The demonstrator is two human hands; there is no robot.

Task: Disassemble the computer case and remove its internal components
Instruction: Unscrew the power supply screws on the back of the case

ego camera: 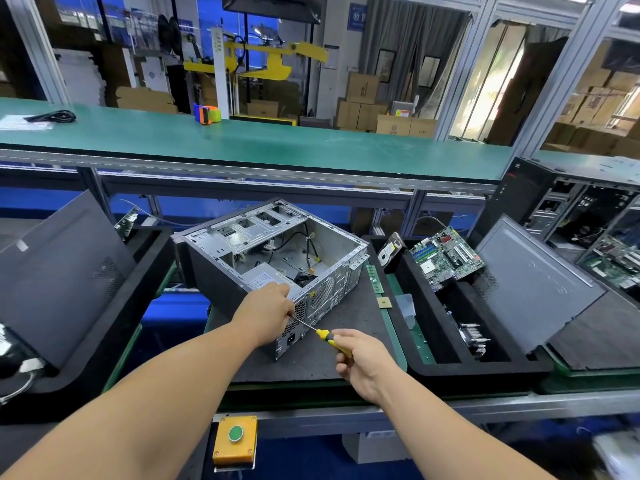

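Open, side-panel-less computer case (273, 258) lying on black mat (346, 327), rear corner gripped by left hand (266, 311); right hand (362, 362) clasping yellow-handled screwdriver (320, 332), tip at rear panel.

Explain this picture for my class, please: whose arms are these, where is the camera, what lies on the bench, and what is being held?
There is no machine here: a person works with two bare hands, filmed by a wide-angle camera on their head, looking forward and down. An opened computer case lies on its side on a dark mat. The left hand rests at the case's rear panel, beside the power supply. The right hand grips a yellow-handled screwdriver, its shaft pointing at that rear panel. Parts already removed sit in the black tray to the right: a motherboard, a hard drive and a heatsink. A memory stick lies beside the case.
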